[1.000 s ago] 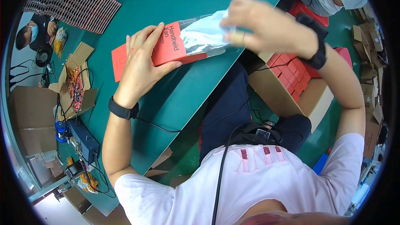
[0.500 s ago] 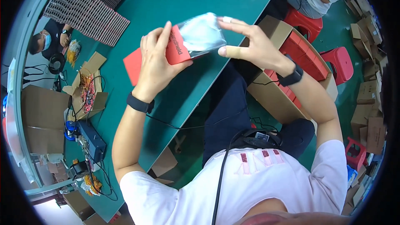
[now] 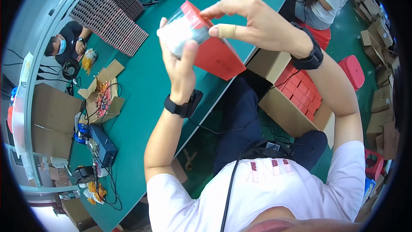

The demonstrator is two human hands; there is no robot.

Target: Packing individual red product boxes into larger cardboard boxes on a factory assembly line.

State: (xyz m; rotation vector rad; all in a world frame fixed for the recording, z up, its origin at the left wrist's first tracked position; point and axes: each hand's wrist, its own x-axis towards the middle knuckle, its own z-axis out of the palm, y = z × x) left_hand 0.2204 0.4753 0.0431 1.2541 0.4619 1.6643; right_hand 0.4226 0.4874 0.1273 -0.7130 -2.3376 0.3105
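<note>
In the head view, the left hand [image 3: 180, 66] is gripping a red box [image 3: 214, 51] from below, thumb pressing a clear plastic bag [image 3: 182, 32] around its end. The right hand [image 3: 253, 23] is pinching the box's top edge. The box is hanging above the green table [image 3: 141, 103], near a carton of red boxes [image 3: 296, 99].

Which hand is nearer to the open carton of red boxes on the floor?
The right hand. It is raised above the carton of red boxes, on that side. The left hand grips the clear bag farther left, over the green table.
</note>
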